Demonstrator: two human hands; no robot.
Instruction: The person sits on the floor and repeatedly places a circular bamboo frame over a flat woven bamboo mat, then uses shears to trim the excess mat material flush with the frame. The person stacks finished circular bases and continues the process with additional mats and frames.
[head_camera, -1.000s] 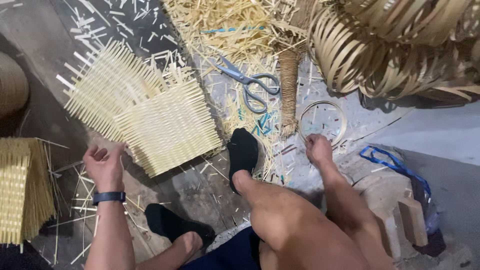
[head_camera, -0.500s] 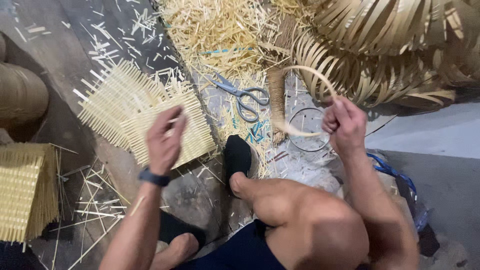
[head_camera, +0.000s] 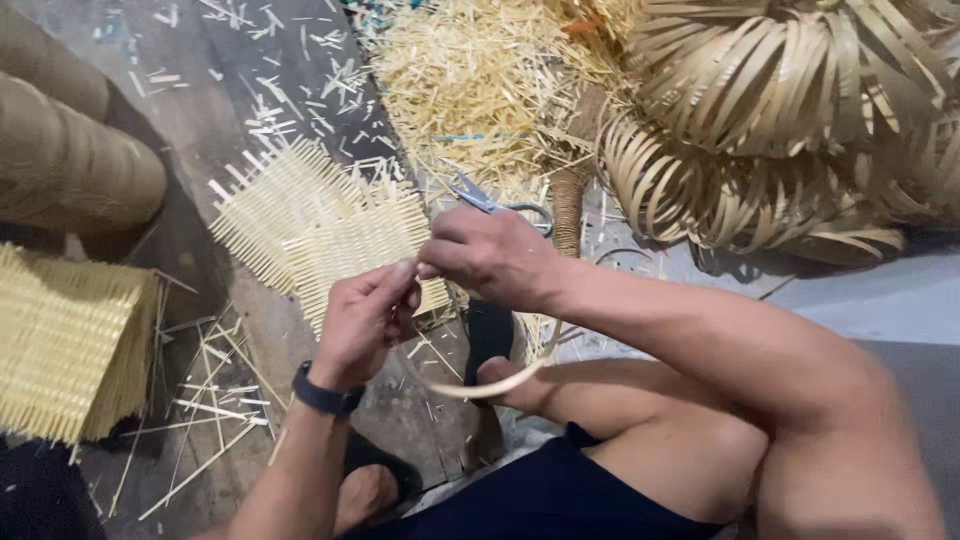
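Observation:
My left hand (head_camera: 365, 318) and my right hand (head_camera: 490, 255) meet above the floor, both pinching the ends of a thin bamboo strip (head_camera: 480, 385) bent into a loop that hangs below them. Under the hands lie two flat woven bamboo mats (head_camera: 320, 225), overlapping, with loose splint ends sticking out. A dark watch sits on my left wrist. My knee and a black sandal (head_camera: 490, 335) are just below the loop.
Scissors (head_camera: 490, 200) lie partly hidden behind my right hand. Coiled bamboo strip hoops (head_camera: 780, 120) fill the upper right. A heap of cut splints (head_camera: 480, 80) lies at top centre. A stack of woven mats (head_camera: 65, 345) stands left, and rolls (head_camera: 70, 160) behind it.
My right hand lifted a bamboo strip loop from the floor at the right and brought it to the centre. My left hand rose from the mats and took hold of the strip's other end.

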